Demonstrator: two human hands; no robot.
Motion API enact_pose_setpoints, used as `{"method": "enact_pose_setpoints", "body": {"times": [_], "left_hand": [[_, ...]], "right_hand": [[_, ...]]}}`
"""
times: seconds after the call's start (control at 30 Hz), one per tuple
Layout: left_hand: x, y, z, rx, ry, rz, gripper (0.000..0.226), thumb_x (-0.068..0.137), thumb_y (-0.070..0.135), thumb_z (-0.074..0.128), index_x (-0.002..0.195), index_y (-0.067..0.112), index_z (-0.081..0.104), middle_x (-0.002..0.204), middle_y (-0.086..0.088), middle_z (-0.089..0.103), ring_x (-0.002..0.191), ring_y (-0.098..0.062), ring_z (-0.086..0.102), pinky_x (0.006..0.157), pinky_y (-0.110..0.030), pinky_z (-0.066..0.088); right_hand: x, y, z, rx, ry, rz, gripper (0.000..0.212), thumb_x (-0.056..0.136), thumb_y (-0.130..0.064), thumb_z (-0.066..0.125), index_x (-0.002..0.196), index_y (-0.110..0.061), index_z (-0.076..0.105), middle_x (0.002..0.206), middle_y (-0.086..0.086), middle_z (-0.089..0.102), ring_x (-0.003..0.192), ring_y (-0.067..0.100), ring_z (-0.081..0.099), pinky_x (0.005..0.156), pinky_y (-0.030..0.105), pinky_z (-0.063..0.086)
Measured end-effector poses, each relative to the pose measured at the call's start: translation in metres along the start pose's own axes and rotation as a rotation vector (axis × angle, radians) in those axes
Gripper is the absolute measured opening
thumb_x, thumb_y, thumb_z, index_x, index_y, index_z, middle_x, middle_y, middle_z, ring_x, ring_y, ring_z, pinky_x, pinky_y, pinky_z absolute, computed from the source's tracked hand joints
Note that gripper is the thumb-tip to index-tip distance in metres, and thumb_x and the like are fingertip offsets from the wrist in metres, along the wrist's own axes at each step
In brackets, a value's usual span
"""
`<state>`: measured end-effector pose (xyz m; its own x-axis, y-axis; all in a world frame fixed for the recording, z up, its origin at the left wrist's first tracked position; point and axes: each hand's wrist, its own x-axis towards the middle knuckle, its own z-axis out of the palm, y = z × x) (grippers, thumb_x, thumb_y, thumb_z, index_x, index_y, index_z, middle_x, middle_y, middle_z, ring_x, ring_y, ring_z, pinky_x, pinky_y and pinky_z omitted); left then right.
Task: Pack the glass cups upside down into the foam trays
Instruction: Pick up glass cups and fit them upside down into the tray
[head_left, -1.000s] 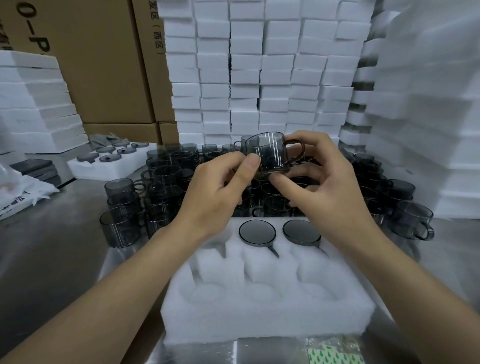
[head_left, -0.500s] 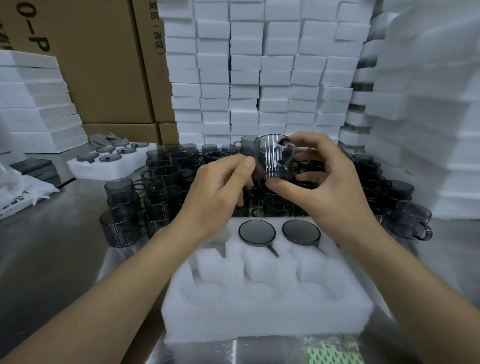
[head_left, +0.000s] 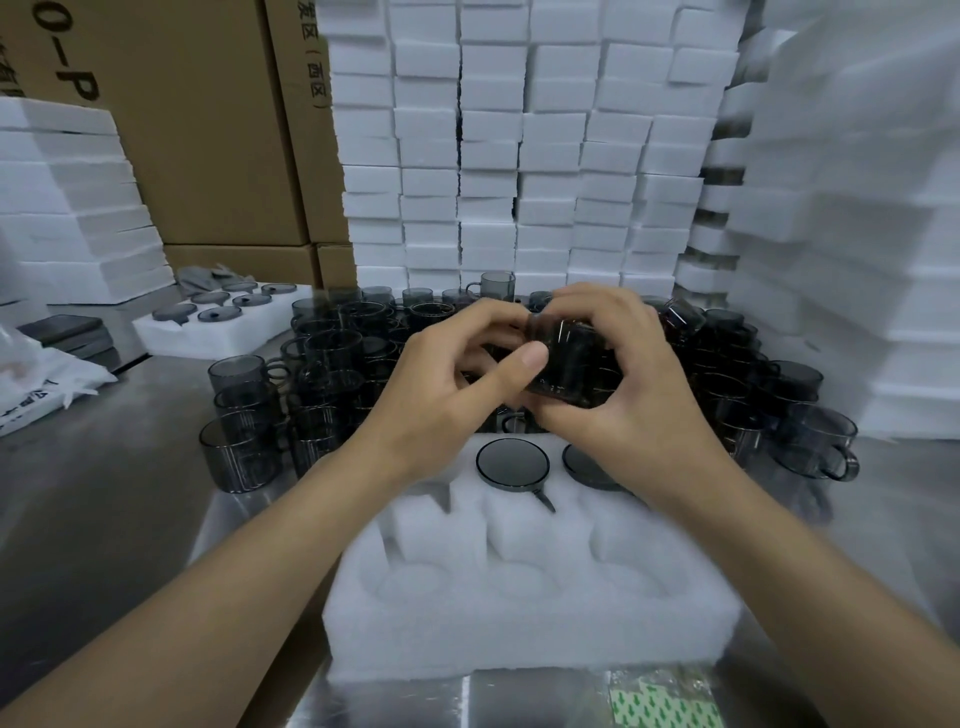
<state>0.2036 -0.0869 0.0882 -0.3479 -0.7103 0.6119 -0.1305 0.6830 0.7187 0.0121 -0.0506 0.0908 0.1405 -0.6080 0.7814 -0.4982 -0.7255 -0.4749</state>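
While a dark glass cup (head_left: 569, 364) hangs tilted above the far row of the foam tray (head_left: 519, 613), left hand (head_left: 447, 395) and right hand (head_left: 628, 395) fingers curl round it, loose cups (head_left: 332, 358) crowding the bench (head_left: 104, 519) behind.

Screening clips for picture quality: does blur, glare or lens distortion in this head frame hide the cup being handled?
Head view: the held cup, gripped by the left hand and right hand, is smeared and dark, its handle unreadable. Head view: the foam stacks bow at the edges, there is soft glare on the steel table, and the foam tray pockets look washed out.
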Motion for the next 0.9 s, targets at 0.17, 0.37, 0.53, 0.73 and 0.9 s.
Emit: {"method": "enact_pose_setpoints", "body": {"times": [0.17, 0.37, 0.53, 0.73, 0.9], "left_hand": [[0.0, 0.001, 0.003, -0.138, -0.082, -0.038, 0.05, 0.087, 0.044, 0.078, 0.127, 0.016, 0.068, 0.105, -0.013, 0.079, 0.096, -0.052, 0.071, 0.086, -0.063, 0.06], [0.005, 0.001, -0.007, -0.317, -0.037, -0.147, 0.039, 0.086, 0.04, 0.07, 0.116, 0.016, 0.075, 0.095, 0.0, 0.075, 0.082, -0.017, 0.07, 0.061, -0.033, 0.054], [0.009, 0.0, -0.016, -0.529, -0.113, -0.293, 0.049, 0.08, 0.048, 0.064, 0.115, 0.016, 0.078, 0.098, -0.013, 0.076, 0.076, -0.027, 0.072, 0.065, -0.03, 0.053], [0.008, 0.002, -0.016, -0.343, -0.157, -0.261, 0.033, 0.089, 0.052, 0.072, 0.115, 0.031, 0.077, 0.101, 0.001, 0.075, 0.085, -0.02, 0.073, 0.07, -0.027, 0.057], [0.008, 0.005, -0.025, -0.178, -0.151, -0.204, 0.033, 0.084, 0.049, 0.081, 0.109, 0.029, 0.078, 0.097, 0.009, 0.075, 0.093, -0.007, 0.071, 0.08, -0.023, 0.054]], "right_hand": [[-0.001, 0.002, 0.001, -0.001, -0.029, -0.002, 0.058, 0.072, -0.026, 0.085, 0.118, -0.049, 0.059, 0.136, -0.01, 0.059, 0.134, 0.012, 0.051, 0.117, 0.04, 0.04], [0.0, 0.006, -0.004, 0.034, -0.107, 0.122, 0.053, 0.078, -0.049, 0.086, 0.125, -0.049, 0.062, 0.134, -0.019, 0.06, 0.135, 0.009, 0.052, 0.108, 0.019, 0.038], [0.003, 0.008, -0.008, 0.225, -0.131, 0.231, 0.027, 0.093, -0.04, 0.076, 0.119, -0.039, 0.07, 0.121, -0.008, 0.073, 0.121, 0.013, 0.068, 0.106, 0.054, 0.051], [0.001, 0.004, -0.004, 0.263, -0.147, 0.229, 0.014, 0.095, -0.026, 0.081, 0.105, -0.03, 0.073, 0.105, -0.005, 0.076, 0.101, 0.017, 0.072, 0.085, 0.038, 0.057], [0.001, -0.002, -0.007, 0.243, -0.179, 0.218, 0.01, 0.101, -0.024, 0.075, 0.11, -0.021, 0.075, 0.11, -0.002, 0.077, 0.107, 0.019, 0.073, 0.096, 0.057, 0.056]]}}
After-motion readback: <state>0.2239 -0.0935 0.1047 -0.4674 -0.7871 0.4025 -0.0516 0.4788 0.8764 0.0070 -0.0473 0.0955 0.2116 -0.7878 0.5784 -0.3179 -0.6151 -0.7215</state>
